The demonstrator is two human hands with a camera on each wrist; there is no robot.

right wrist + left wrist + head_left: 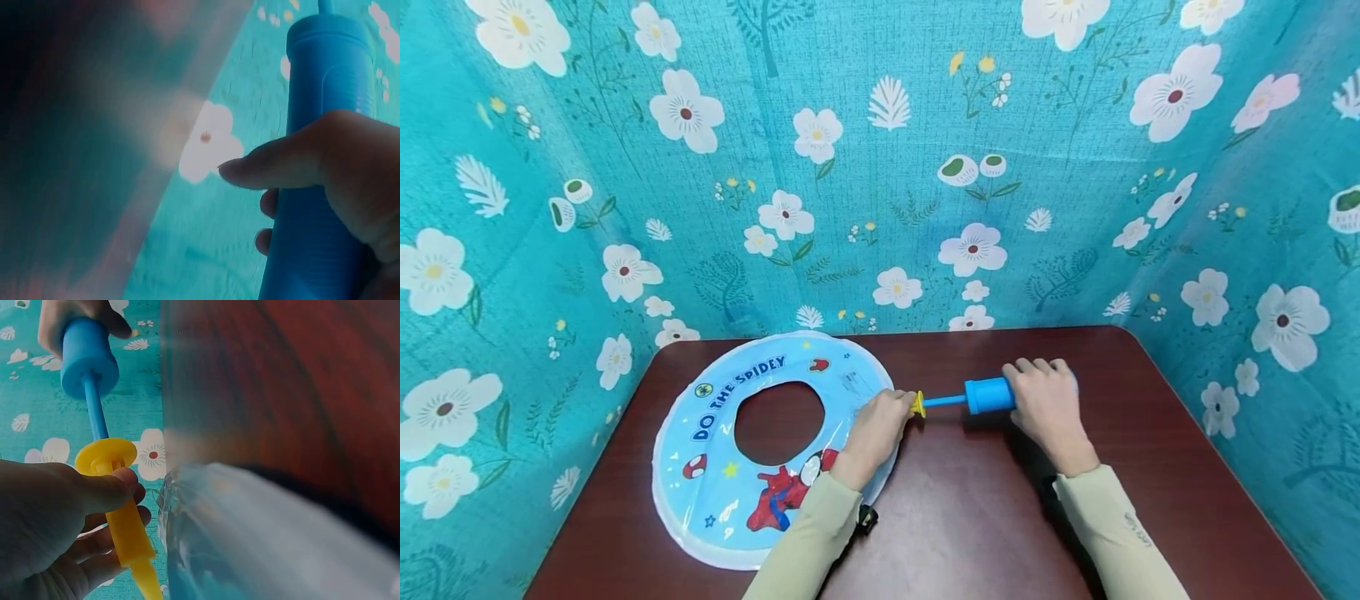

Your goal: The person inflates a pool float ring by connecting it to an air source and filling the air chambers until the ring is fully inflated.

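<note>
A blue hand pump (988,395) is held sideways above the right half of the table. My right hand (1048,408) grips its ribbed barrel, fingers wrapped round it and the thumb across the front in the right wrist view. A thin blue rod (945,401) sticks out of the barrel toward the left and meets a yellow end piece (128,531) with a round flange and a tapered tip. Thumb and fingers of my left hand (874,429) pinch that yellow piece just below the flange. Under the left hand and forearm lies a light blue swim ring (681,492).
The ring, printed with a red cartoon figure (778,500), covers the left part of the dark reddish-brown table (955,517). A turquoise flowered cloth (880,208) hangs behind the table and along both sides. A small black device (867,519) sits at the left wrist.
</note>
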